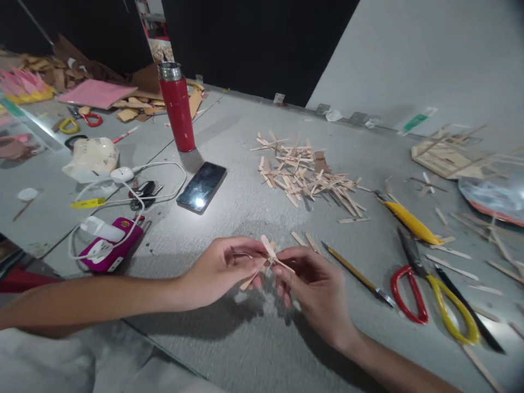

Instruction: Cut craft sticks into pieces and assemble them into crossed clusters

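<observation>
Between my two hands, above the grey tabletop, are a few short wooden craft sticks (pixel 269 247) that cross one another. My left hand (pixel 231 267) pinches them from the left, its thumb and fingers closed. From the right, my right hand (pixel 311 278) grips the same crossed sticks between thumb and fingers. Whether the sticks are joined is hidden by my fingertips. Just beyond my right hand lie two loose sticks (pixel 305 240). A wooden-handled pointed tool (pixel 356 271) rests to the right of that hand.
Further back spreads a pile of short sticks (pixel 303 169). To the right lie scissors (pixel 426 278) with red and yellow handles and a yellow cutter (pixel 413 221). On the left are a phone (pixel 202 187), a red bottle (pixel 177 109) and a purple power strip (pixel 114 245) with white cables.
</observation>
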Tool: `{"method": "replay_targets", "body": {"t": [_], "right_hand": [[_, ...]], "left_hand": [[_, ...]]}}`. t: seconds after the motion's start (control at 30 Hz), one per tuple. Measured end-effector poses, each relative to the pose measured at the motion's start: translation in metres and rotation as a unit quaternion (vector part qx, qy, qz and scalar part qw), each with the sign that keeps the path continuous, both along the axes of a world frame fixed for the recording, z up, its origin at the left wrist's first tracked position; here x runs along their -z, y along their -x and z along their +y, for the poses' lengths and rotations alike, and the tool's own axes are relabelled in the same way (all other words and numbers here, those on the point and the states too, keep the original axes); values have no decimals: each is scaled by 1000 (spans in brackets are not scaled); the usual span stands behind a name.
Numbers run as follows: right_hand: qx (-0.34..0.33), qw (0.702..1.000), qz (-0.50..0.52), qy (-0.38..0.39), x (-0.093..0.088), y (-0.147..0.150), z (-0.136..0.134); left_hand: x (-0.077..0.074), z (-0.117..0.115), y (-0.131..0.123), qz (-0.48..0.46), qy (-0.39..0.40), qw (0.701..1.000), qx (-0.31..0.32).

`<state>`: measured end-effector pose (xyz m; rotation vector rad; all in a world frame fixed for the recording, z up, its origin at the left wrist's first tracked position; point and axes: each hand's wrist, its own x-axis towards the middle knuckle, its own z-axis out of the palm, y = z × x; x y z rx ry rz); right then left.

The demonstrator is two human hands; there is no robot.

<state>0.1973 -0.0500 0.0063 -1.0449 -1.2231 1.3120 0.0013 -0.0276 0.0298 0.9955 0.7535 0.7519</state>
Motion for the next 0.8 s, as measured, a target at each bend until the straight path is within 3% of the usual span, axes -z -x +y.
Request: {"method": "replay_targets", "body": {"t": [0.17, 0.37, 0.8], "right_hand": [[8, 998, -30, -60, 0, 1, 1], [5, 1000, 8, 8, 8, 1, -2], [-24, 999, 6, 39, 22, 0, -8]], "left_hand": [[-1, 5, 2, -41, 6, 998, 50], [6, 6, 2, -43, 79, 995, 31], [9, 2, 3, -45, 100, 994, 31]]}}
